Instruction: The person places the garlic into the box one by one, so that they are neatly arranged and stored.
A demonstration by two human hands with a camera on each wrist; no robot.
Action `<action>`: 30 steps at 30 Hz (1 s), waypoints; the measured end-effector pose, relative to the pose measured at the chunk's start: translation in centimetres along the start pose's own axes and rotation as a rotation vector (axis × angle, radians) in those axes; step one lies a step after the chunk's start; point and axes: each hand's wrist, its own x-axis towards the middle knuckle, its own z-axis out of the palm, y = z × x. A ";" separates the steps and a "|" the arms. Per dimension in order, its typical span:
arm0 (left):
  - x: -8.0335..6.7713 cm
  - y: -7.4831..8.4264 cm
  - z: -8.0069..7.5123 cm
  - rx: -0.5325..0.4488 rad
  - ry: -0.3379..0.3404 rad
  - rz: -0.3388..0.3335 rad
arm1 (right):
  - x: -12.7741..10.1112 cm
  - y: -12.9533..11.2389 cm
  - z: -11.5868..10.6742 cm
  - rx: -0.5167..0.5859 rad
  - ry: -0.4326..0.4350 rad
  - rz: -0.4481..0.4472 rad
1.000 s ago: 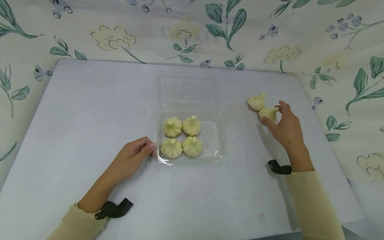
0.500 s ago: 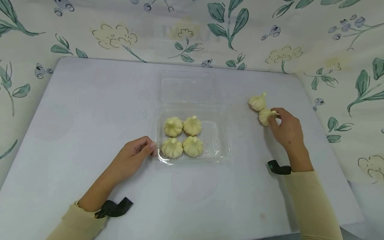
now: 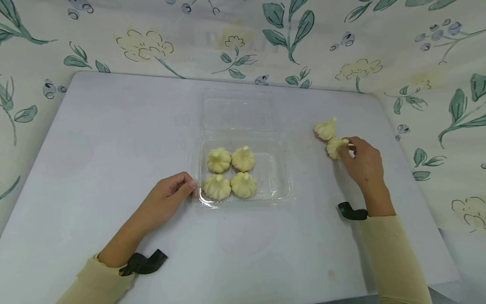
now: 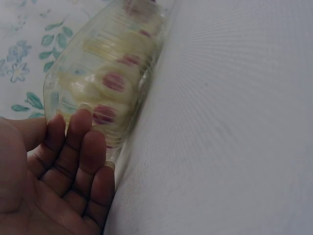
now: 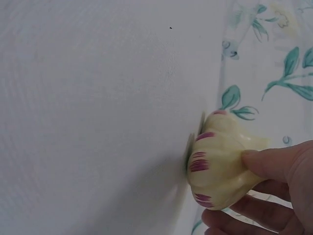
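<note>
At the right, my right hand [image 3: 363, 162] pinches a garlic bulb [image 3: 334, 147] by its stem with thumb and fingers. The right wrist view shows this bulb [image 5: 217, 169] close up, cream with purple streaks near its base, close over the table. Another garlic bulb [image 3: 324, 129] lies just behind it. Mid-table is a clear plastic clamshell container [image 3: 268, 173] with several garlic bulbs [image 3: 243, 185] in its left part. My left hand [image 3: 165, 200] holds the container's left rim; in the left wrist view its fingers [image 4: 93, 149] lie against the outer wall, thumb at the edge.
The container's transparent lid [image 3: 238, 112] lies folded back toward the far side. A white tabletop [image 3: 243, 253] bears everything, with a floral-patterned cloth [image 3: 205, 38] rising behind it and at both sides. Black wrist cameras [image 3: 353, 211] sit at the cuffs.
My right hand's fingers have closed from a wide grasp around the nearer garlic bulb to a pinch at its stem. The left hand and container have stayed put.
</note>
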 end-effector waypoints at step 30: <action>0.1 0.0 -0.1 0.000 -0.004 -0.006 | -0.8 0.2 0.9 0.080 0.230 -0.088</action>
